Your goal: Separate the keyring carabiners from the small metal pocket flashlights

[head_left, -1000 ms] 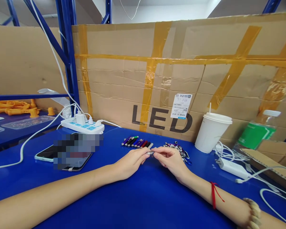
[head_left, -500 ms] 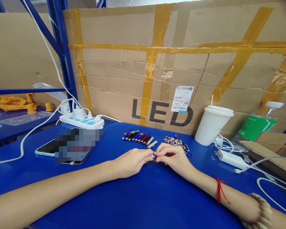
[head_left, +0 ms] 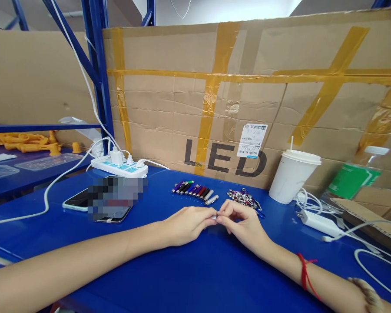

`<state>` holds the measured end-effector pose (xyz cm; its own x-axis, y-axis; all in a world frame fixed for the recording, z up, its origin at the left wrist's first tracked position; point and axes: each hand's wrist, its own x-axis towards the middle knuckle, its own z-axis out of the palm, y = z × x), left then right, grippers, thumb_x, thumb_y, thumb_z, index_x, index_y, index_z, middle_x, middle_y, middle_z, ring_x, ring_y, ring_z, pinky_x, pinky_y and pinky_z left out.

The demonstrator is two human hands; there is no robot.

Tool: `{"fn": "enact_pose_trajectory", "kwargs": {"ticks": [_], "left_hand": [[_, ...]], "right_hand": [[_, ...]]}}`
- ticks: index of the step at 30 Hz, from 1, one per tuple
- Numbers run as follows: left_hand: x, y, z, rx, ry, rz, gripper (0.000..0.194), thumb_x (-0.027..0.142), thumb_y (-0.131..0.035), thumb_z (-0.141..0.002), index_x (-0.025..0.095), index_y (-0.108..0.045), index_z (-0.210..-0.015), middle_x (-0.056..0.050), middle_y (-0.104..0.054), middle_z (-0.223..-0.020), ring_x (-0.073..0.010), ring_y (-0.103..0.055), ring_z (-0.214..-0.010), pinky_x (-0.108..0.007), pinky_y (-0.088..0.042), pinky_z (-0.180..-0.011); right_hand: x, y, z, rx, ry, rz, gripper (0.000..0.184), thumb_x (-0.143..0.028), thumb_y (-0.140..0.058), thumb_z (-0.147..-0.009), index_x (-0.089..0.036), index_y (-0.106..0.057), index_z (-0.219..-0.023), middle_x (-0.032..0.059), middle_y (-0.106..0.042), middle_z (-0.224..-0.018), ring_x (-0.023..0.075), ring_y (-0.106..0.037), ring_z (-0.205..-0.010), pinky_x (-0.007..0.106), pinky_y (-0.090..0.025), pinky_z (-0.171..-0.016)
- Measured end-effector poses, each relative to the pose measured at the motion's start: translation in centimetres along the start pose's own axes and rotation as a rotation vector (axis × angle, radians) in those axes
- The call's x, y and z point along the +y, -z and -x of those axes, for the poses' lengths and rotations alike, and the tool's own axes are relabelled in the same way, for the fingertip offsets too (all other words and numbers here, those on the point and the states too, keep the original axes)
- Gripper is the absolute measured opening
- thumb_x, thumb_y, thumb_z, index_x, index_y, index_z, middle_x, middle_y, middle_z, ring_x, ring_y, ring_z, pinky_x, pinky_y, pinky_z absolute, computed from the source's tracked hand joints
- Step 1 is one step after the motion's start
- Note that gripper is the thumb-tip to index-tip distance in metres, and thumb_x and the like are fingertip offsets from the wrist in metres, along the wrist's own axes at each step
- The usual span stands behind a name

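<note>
Above the blue table, my left hand (head_left: 190, 225) is closed, pinching a small silver tube (head_left: 214, 217) between thumb and fingertips. My right hand (head_left: 241, 221) pinches the tube's other end, so the fingertips of both hands nearly meet. Fingers hide most of the tube, and its exact kind is unclear. Just beyond the hands lies a row of short metal tubes (head_left: 195, 190) in purple, black, blue, red and silver, resembling mini torches. Behind my right hand is a pile of metal clips and rings (head_left: 243, 198).
Two phones (head_left: 76, 200) and a white power strip (head_left: 120, 166) lie at the left. A lidded paper cup (head_left: 292, 177), a white charger (head_left: 321, 221) with cables and a green-labelled bottle (head_left: 353, 178) stand or lie right. A large cardboard sheet (head_left: 169, 117) closes off the back.
The view has shifted, so the background sits slightly lower and farther right. Both hands stay together on the small silver tube, with the right fingers slightly repositioned at its end.
</note>
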<state>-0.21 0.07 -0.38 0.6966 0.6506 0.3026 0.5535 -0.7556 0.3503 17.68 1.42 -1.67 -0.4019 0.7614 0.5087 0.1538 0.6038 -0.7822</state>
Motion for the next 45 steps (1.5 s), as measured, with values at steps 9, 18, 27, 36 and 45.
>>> {"fn": "enact_pose_trajectory", "kwargs": {"ticks": [9, 18, 27, 36, 45], "left_hand": [[0.3, 0.0, -0.3, 0.075, 0.108, -0.071, 0.025, 0.030, -0.027, -0.091, 0.020, -0.051, -0.094, 0.000, -0.060, -0.080, -0.0136, -0.058, -0.072, -0.021, -0.039, -0.063], [0.1, 0.3, -0.5, 0.147, 0.199, -0.094, 0.028, 0.032, -0.028, -0.091, 0.022, -0.052, -0.099, 0.000, -0.063, -0.089, -0.0140, -0.059, -0.080, -0.022, -0.042, -0.067], [0.1, 0.4, -0.6, 0.127, 0.269, -0.019, 0.027, 0.034, -0.030, -0.090, 0.025, -0.049, -0.108, 0.001, -0.063, -0.089, -0.0141, -0.059, -0.081, -0.023, -0.043, -0.071], [-0.2, 0.4, -0.6, 0.107, 0.266, -0.012, 0.025, 0.031, -0.028, -0.090, 0.025, -0.049, -0.102, 0.003, -0.060, -0.077, -0.0123, -0.057, -0.072, -0.021, -0.041, -0.065], [-0.4, 0.3, -0.6, 0.115, 0.250, 0.005, 0.024, 0.032, -0.028, -0.090, 0.025, -0.049, -0.101, 0.004, -0.058, -0.073, -0.0115, -0.056, -0.069, -0.020, -0.038, -0.062]], "right_hand": [[0.4, 0.0, -0.4, 0.014, -0.166, -0.065, 0.031, -0.045, -0.058, -0.074, -0.017, -0.049, -0.066, -0.0017, -0.055, -0.061, 0.0042, -0.043, -0.040, 0.018, -0.033, -0.036], [-0.2, 0.0, -0.6, 0.046, -0.181, 0.003, 0.030, -0.046, -0.057, -0.074, -0.016, -0.061, -0.074, -0.0008, -0.056, -0.063, 0.0043, -0.042, -0.040, 0.019, -0.033, -0.037], [0.2, 0.1, -0.9, 0.055, -0.259, -0.061, 0.032, -0.048, -0.061, -0.069, -0.016, -0.060, -0.069, -0.0022, -0.055, -0.056, 0.0045, -0.041, -0.039, 0.018, -0.032, -0.038], [0.1, 0.1, -1.1, 0.017, -0.305, -0.092, 0.032, -0.047, -0.062, -0.069, -0.016, -0.057, -0.065, -0.0053, -0.048, -0.046, 0.0041, -0.038, -0.036, 0.018, -0.028, -0.037], [0.6, 0.0, -1.2, 0.023, -0.330, -0.179, 0.035, -0.044, -0.064, -0.067, -0.015, -0.059, -0.086, -0.0001, -0.060, -0.068, 0.0030, -0.043, -0.037, 0.016, -0.030, -0.032]]}}
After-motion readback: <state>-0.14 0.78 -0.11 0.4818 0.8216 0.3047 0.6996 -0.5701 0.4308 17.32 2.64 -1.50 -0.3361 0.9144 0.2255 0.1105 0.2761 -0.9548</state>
